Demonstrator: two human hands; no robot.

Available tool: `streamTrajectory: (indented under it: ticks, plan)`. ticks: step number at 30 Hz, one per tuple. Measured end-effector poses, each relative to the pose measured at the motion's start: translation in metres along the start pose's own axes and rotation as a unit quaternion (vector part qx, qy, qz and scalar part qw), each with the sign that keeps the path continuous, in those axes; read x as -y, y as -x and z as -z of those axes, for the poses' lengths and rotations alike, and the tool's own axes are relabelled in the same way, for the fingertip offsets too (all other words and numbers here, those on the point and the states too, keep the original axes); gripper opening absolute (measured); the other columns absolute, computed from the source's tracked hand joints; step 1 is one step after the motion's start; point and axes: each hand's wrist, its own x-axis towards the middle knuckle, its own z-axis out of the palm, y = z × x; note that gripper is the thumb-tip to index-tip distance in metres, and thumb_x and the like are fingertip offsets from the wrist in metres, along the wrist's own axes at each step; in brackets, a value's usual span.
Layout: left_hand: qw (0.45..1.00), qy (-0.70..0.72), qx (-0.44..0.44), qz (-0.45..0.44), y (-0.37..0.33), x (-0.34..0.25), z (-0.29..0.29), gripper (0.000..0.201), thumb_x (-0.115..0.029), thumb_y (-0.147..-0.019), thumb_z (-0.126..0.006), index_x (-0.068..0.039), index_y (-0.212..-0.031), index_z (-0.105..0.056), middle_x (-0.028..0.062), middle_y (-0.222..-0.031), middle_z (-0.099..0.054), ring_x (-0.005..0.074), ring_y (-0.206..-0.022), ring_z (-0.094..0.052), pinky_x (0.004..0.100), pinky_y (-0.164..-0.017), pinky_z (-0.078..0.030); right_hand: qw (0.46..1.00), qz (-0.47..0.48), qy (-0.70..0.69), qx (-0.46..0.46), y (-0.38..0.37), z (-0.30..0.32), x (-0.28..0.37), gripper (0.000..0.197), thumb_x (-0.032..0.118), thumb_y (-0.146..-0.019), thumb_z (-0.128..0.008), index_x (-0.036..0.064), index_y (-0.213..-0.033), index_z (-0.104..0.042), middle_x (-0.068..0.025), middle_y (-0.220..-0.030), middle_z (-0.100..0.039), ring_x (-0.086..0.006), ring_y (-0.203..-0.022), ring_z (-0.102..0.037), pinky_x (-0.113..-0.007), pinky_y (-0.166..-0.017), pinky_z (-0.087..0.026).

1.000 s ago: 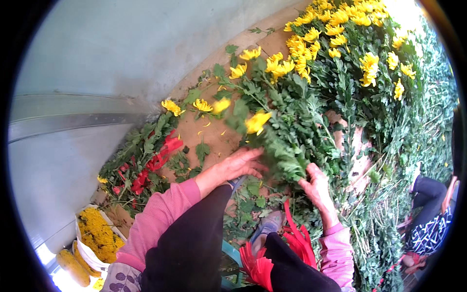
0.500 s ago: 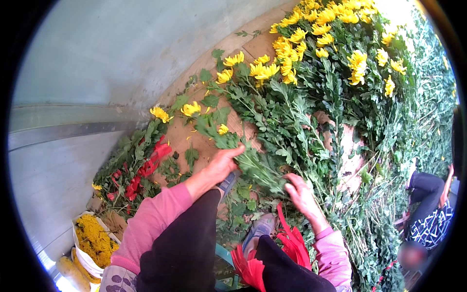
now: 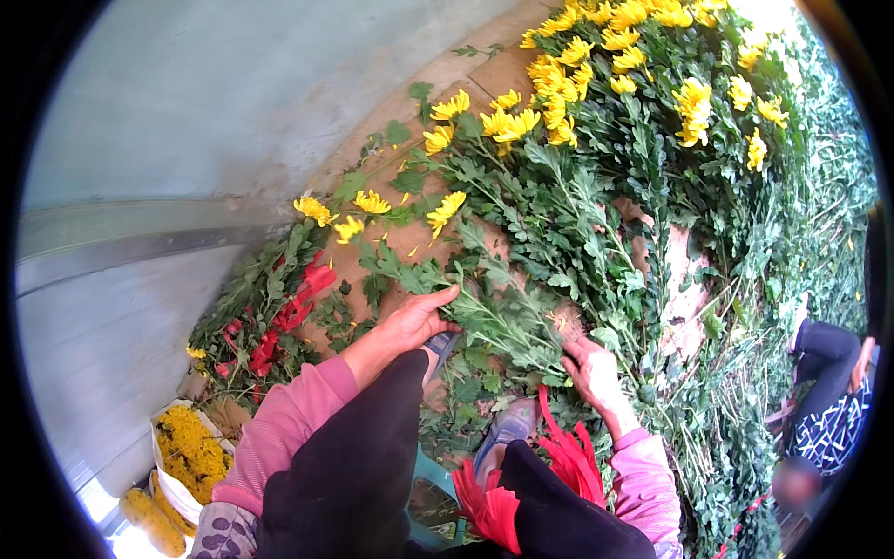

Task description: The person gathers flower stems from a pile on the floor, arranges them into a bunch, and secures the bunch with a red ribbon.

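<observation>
My left hand (image 3: 419, 319) is closed round the leafy stems of a few yellow chrysanthemums (image 3: 494, 321), its thumb lying along the top. Their yellow heads point up and left, away from me. Lower on the same stems is my right hand (image 3: 594, 374), fingers curled against the leaves; its fingertips are partly hidden by the foliage. Red ribbon strips (image 3: 570, 455) hang over my knees, just below the right hand.
A large heap of yellow chrysanthemums (image 3: 643, 168) spreads across the far right. Beside the pale wall (image 3: 168, 140) lies a leafy bunch with red ribbon (image 3: 298, 303). A white sack (image 3: 177, 484) of yellow petals stands lower left. Another person (image 3: 829, 410) sits at right.
The held stems have shifted slightly, and their yellow heads now show more clearly beyond my left hand. My right hand has moved a little to the right. The view has shifted slightly.
</observation>
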Motion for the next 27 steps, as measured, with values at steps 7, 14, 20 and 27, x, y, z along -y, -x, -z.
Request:
streamTrajectory:
  ticks: [7,14,20,27]
  plan:
    - [0.994,-0.029,-0.039,-0.093,-0.015,-0.01,-0.03,0.04,-0.032,-0.099,-0.059,0.0,-0.122,-0.058,0.0096,-0.114,-0.066,0.02,-0.099,-0.065,0.0369,-0.078,-0.056,0.988,-0.052,-0.141,0.024,0.014,-0.011,0.003,0.039,0.029,-0.088,-0.068,0.0028,-0.116,-0.064,-0.0185,-0.105,-0.068,-0.0361,-0.101,-0.063,-0.04,-0.087,-0.051]
    - [0.993,-0.043,0.088,-0.064,-0.006,0.011,-0.041,0.045,-0.03,-0.104,-0.047,-0.003,-0.14,-0.044,0.0057,-0.13,-0.057,0.0174,-0.11,-0.058,0.0362,-0.089,-0.052,0.944,-0.148,-0.295,-0.003,-0.009,-0.011,-0.006,0.036,0.025,-0.092,-0.063,0.0033,-0.121,-0.064,-0.0158,-0.103,-0.071,-0.0213,-0.096,-0.067,-0.034,-0.086,-0.051]
    - [0.988,-0.085,0.128,-0.007,-0.008,0.015,-0.027,0.046,-0.034,-0.105,-0.046,-0.01,-0.144,-0.039,0.0077,-0.131,-0.057,0.0158,-0.101,-0.057,0.035,-0.09,-0.048,0.952,-0.146,-0.263,-0.055,-0.017,-0.011,-0.02,0.035,0.026,-0.094,-0.062,0.0008,-0.119,-0.064,-0.0175,-0.104,-0.07,-0.0257,-0.097,-0.067,-0.035,-0.086,-0.05]
    - [0.993,-0.009,0.076,-0.089,0.014,-0.011,-0.017,0.06,-0.034,-0.103,-0.049,-0.017,-0.152,-0.018,0.0115,-0.13,-0.059,0.0171,-0.1,-0.056,0.0356,-0.085,-0.049,0.98,-0.05,-0.082,-0.173,-0.018,-0.002,-0.023,0.028,0.011,-0.093,-0.059,0.0045,-0.12,-0.063,-0.0186,-0.111,-0.067,-0.0356,-0.102,-0.065,-0.039,-0.089,-0.051]
